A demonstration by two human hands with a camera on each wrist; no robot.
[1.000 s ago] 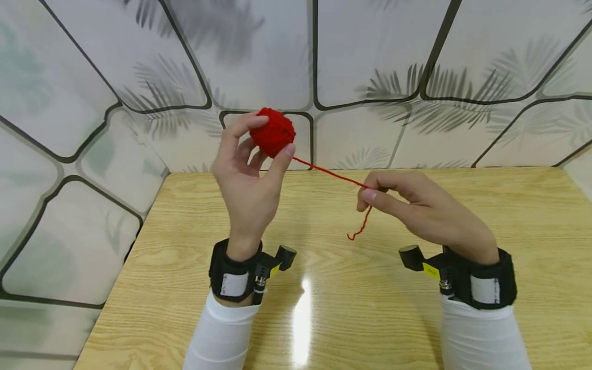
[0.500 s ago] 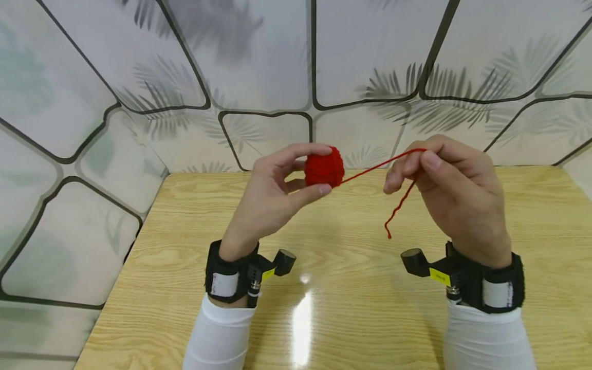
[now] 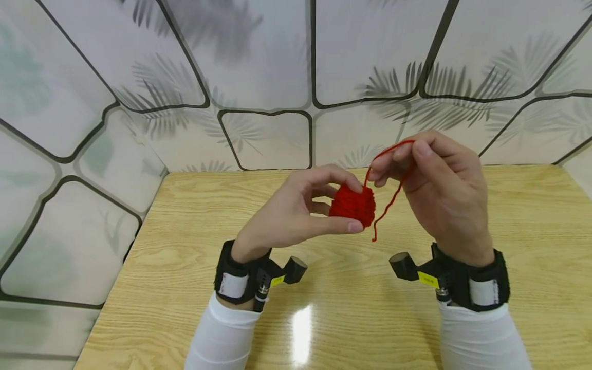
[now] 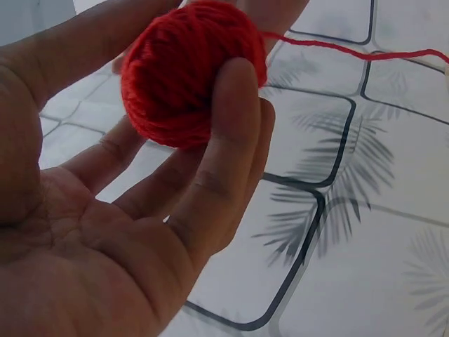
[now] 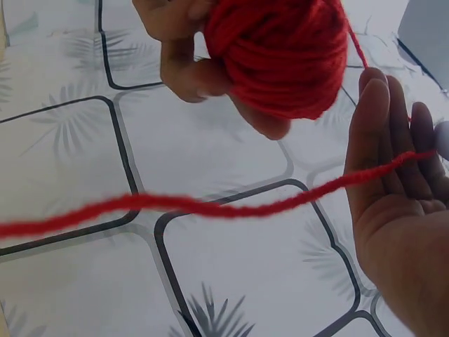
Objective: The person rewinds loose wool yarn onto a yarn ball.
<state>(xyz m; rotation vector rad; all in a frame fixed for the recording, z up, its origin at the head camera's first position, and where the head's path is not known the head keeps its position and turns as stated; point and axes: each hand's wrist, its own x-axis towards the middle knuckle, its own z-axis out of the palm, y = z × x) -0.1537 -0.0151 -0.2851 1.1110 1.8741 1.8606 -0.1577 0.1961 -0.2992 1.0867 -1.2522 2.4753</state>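
A red ball of yarn (image 3: 352,204) is held above the table by my left hand (image 3: 296,210), between thumb and fingers. In the left wrist view the ball (image 4: 189,74) sits in the curled fingers, with a strand (image 4: 323,48) running off to the right. My right hand (image 3: 446,190), just right of the ball and a little higher, pinches that strand between thumb and index finger. From the pinch the loose tail (image 3: 393,198) hangs down beside the ball. In the right wrist view the tail (image 5: 238,209) crosses in front, below the ball (image 5: 280,56).
A light wooden table (image 3: 185,288) lies beneath both hands. Behind it and to the left stand pale walls (image 3: 268,56) with dark lines and leaf prints. Each wrist wears a black strap with a small camera (image 3: 295,270).
My left hand has brought the ball to the right and down, turning it. My right hand has risen and moved right, then slightly back left. The strand between them now bends instead of running straight.
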